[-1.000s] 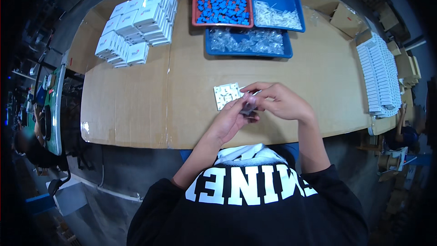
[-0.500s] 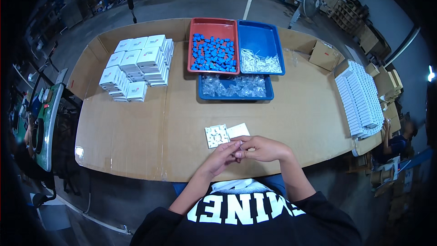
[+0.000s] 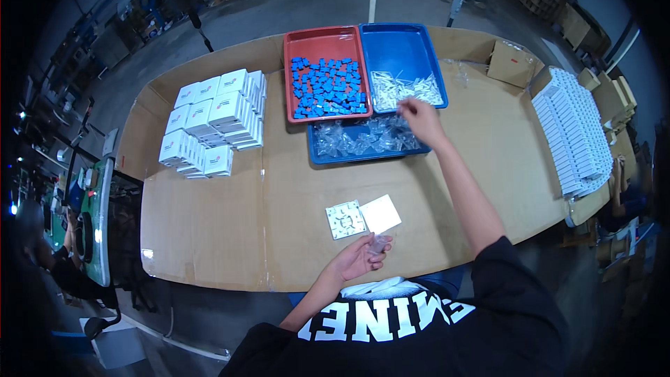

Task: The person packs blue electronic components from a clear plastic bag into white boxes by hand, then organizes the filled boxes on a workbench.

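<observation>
Left hand (image 3: 357,257) cups a clear bag (image 3: 379,244) at lower centre; right hand (image 3: 419,116) reaches, fingers loose and empty, over the blue tray (image 3: 403,42) up top. Filling looks barely begun.

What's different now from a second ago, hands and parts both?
The right hand has left the left hand and reached out to the blue tray of small white parts. The left hand has stayed near the table edge, alone holding a small clear bag. The white card and square plate, the red tray of blue parts and the white box stacks lie as before.
</observation>
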A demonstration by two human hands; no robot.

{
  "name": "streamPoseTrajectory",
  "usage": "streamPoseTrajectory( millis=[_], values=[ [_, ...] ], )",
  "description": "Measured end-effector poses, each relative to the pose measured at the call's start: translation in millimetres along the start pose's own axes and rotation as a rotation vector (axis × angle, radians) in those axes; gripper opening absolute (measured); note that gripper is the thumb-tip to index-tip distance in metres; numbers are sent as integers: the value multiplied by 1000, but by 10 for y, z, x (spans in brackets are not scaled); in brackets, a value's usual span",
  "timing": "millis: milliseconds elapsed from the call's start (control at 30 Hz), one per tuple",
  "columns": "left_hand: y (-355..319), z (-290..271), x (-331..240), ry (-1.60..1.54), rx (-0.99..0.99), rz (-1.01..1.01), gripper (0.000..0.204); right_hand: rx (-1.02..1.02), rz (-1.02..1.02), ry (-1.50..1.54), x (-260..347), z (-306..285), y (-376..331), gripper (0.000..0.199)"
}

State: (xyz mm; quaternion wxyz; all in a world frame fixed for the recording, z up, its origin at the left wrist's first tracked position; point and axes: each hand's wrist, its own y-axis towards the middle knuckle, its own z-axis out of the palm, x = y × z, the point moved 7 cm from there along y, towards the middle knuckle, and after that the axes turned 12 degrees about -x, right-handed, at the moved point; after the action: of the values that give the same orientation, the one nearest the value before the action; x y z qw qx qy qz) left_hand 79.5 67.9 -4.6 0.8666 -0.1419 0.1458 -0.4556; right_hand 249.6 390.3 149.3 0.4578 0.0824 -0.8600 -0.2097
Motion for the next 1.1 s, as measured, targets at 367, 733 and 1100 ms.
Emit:
streamPoseTrajectory(
  millis=[367, 733, 1100],
  values=[
    [90, 30, -46, -68, 69, -125, 48, -72, -245, -436, -241, 592, 1169, 14],
    [99, 41, -54, -51, 77, -153, 49, 34, -296, -530, -292, 717, 1325, 18],
    [38, -37, 13, -23, 25, -24, 51, -233, 396, 521, -351, -22, 201, 16]
  ],
)
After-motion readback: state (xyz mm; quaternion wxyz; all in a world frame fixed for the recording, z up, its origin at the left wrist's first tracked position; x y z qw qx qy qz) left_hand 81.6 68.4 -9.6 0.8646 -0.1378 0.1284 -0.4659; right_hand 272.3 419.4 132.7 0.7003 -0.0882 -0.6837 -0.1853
